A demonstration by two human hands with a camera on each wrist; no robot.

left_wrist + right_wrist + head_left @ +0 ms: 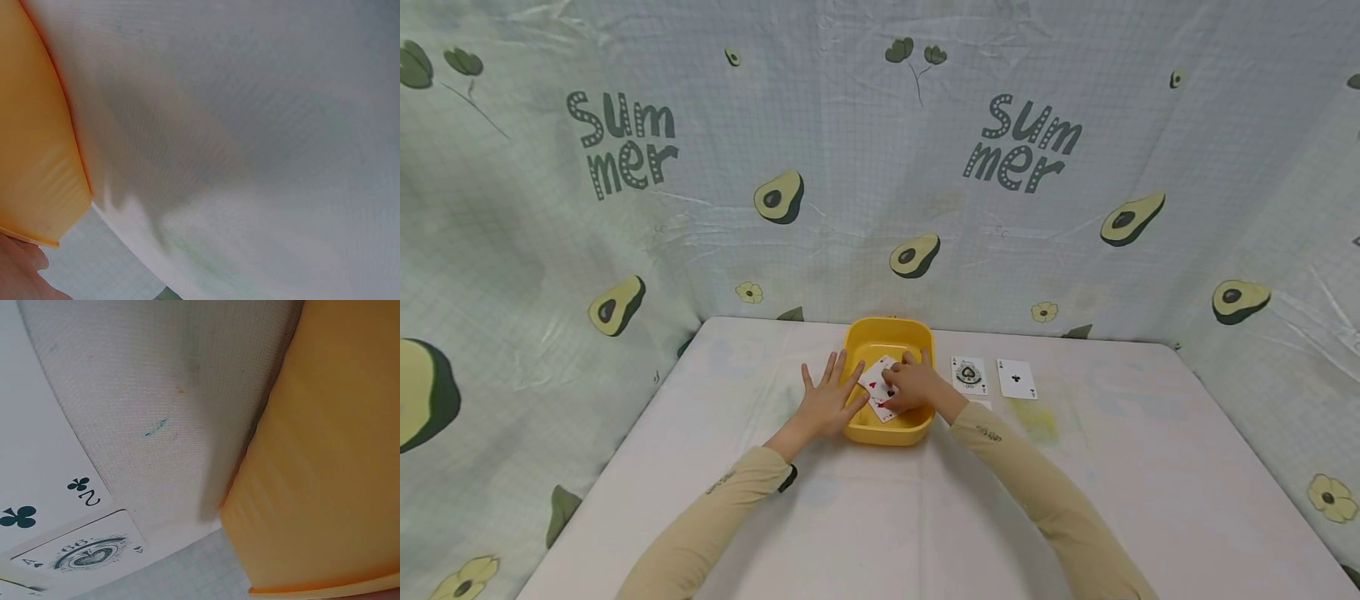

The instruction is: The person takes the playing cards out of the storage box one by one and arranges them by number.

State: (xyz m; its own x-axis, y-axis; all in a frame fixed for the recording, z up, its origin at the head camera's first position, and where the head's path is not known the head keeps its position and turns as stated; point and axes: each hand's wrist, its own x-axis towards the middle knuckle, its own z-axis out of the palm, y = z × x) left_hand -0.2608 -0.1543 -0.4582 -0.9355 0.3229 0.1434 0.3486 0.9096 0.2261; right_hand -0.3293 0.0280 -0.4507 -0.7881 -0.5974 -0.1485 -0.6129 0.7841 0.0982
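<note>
A person's right hand (912, 386) pinches red-suited playing cards (877, 386) over a yellow tub (889, 335) on the white table (1150, 467), fingers curled round them. The left hand (827, 400) rests flat against the tub's side, fingers spread. Two cards, an ace of spades (969, 374) and a club card (1016, 378), lie face-up just beside the tub, seemingly still to be gathered.

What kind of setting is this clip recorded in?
Probably a makeshift tabletop recording booth: a white table walled by an avocado-print cloth, with only a yellow bin and playing cards.
</note>
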